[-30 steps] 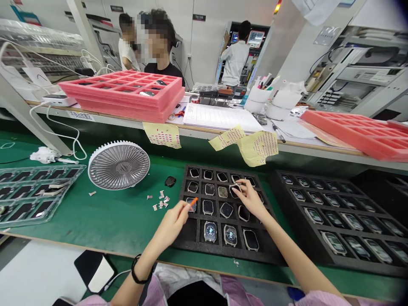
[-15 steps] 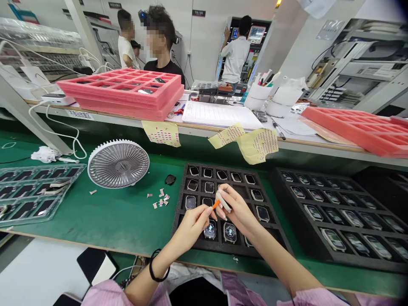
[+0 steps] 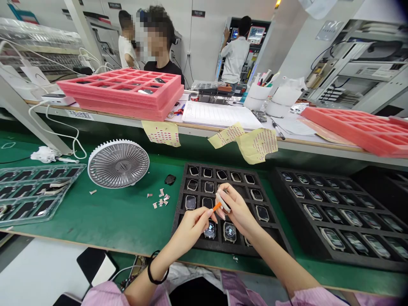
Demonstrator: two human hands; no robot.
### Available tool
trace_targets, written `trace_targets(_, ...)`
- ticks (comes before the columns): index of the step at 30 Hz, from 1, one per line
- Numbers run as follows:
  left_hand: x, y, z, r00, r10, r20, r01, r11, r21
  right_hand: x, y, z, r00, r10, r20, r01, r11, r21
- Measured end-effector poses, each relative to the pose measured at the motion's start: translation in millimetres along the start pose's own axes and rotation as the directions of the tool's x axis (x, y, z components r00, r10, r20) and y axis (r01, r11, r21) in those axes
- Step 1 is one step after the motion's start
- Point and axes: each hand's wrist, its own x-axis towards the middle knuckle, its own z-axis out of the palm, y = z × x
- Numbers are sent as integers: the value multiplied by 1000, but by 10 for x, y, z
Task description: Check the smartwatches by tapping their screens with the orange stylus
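The right hand (image 3: 238,209) clasps a pale-sided, squarish watch (image 3: 223,204), seemingly steadying it for the slim orange stick (image 3: 217,207) pinched in the left hand (image 3: 193,224) just beside; a black, gridded foam tray (image 3: 182,193) lies beneath both.

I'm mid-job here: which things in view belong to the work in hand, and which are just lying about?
In the work:
Orange tool, in the left hand
Watch, in the right hand
Black tray, below both hands

Probably just lying about, untouched:
Fan
Pen cup
Yellow sheets
Pink trays
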Motion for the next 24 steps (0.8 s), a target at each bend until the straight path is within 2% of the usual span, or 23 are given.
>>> trace_targets(2, 5, 10, -2, 1000, -5, 16, 6, 1000, -26, -1, 22, 17, 999, 12, 42, -15, 998, 55)
trace_targets(5, 6, 6, 20, 1000, -1, 26, 3, 998, -71, -6, 40, 67, 983, 95, 157, -130, 964, 231)
trace_targets(7, -1, -11, 43, 1000, 9, 28, -7, 995, -96, -11, 37, 98, 971, 142, 193, -198, 930, 310)
trace_targets(10, -12, -46, 59, 1000, 15, 25, -11, 992, -124, -18, 15, 117, 970, 174, 168, -223, 914, 340)
trace_targets(13, 0, -62, 46, 1000, -15, -8, 13, 987, -161, -30, 15, 114, 981, 163, 101, -187, 928, 321)
trace_targets(17, 58, -37, 57, 998, -28, -63, 12, 969, -246, -82, 108, 150, 994, 108, -29, -101, 978, 183)
trace_targets(20, 86, -37, 88, 997, -3, -82, -18, 967, -253, -117, 188, 159, 998, 61, -35, -61, 998, 14)
trace_targets(22, 75, -77, 58, 991, -7, -130, -21, 977, -214, -100, 193, 69, 998, -20, -52, 13, 991, -135)
trace_targets(24, 43, -148, -54, 980, -24, -197, -3, 991, -135, -36, 152, -145, 983, -135, -122, 87, 938, -337)
